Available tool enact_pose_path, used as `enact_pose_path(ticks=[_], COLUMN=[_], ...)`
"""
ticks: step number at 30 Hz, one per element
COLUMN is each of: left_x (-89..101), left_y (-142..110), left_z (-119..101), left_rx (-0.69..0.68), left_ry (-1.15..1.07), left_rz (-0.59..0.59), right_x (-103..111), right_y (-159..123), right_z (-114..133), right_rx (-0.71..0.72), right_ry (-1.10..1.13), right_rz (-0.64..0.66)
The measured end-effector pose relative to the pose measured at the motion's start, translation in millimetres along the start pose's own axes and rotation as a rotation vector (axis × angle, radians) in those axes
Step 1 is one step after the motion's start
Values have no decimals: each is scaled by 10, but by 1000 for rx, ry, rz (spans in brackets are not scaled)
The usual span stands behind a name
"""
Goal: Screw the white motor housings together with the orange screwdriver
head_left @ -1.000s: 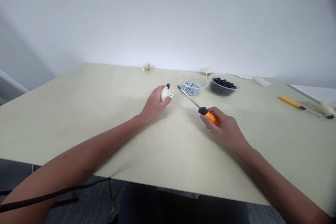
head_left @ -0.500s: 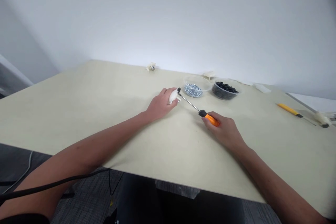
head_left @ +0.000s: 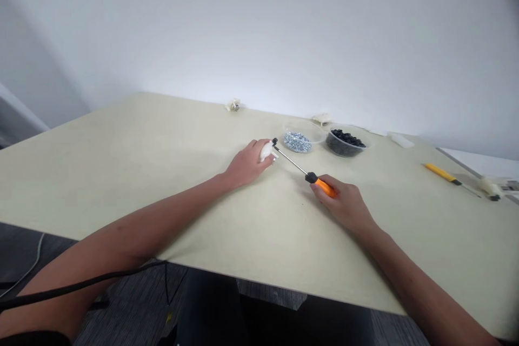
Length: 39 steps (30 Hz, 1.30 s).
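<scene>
My left hand (head_left: 245, 163) is shut around a small white plastic part (head_left: 266, 151) with a black piece at its top. My right hand (head_left: 340, 203) grips the orange handle of a screwdriver (head_left: 312, 175). Its long steel shaft slants up and left, and its tip meets the black piece on the white part. The exact contact point is too small to make out.
A clear plastic tub of silver screws (head_left: 297, 141) and a tub of black small parts (head_left: 345, 142) stand just beyond my hands on the pale table (head_left: 121, 173). A yellow-handled screwdriver (head_left: 440, 173) and a white part (head_left: 490, 188) lie far right.
My left hand has moved right with the white part, and the screwdriver tip now meets its black piece. The view has tilted and shifted slightly.
</scene>
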State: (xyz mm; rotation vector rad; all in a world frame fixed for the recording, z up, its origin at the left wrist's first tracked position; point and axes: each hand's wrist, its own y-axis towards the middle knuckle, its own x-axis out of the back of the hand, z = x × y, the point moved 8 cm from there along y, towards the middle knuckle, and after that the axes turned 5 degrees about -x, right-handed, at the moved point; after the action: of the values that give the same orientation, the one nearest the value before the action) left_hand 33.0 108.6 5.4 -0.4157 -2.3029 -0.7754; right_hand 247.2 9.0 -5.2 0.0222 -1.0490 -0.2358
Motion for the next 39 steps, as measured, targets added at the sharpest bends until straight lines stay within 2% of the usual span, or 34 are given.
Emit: enact_pose_path(ticks=[4, 10, 26, 33, 39], left_x=[-50, -44, -31, -25, -72], left_y=[-2, 1, -5, -6, -34], left_z=[-15, 56, 33, -16, -77], left_rx=[-28, 45, 33, 1, -5], left_ry=[-38, -109, -111, -64, 60], left_rz=[35, 28, 31, 75, 198], right_x=[2, 14, 14, -2, 83], right_y=[-9, -18, -14, -15, -55], right_z=[27, 13, 3, 3, -61], right_rx=[9, -46, -44, -26, 88], right_ry=[2, 26, 32, -8, -26], right_rz=[13, 29, 33, 34, -106])
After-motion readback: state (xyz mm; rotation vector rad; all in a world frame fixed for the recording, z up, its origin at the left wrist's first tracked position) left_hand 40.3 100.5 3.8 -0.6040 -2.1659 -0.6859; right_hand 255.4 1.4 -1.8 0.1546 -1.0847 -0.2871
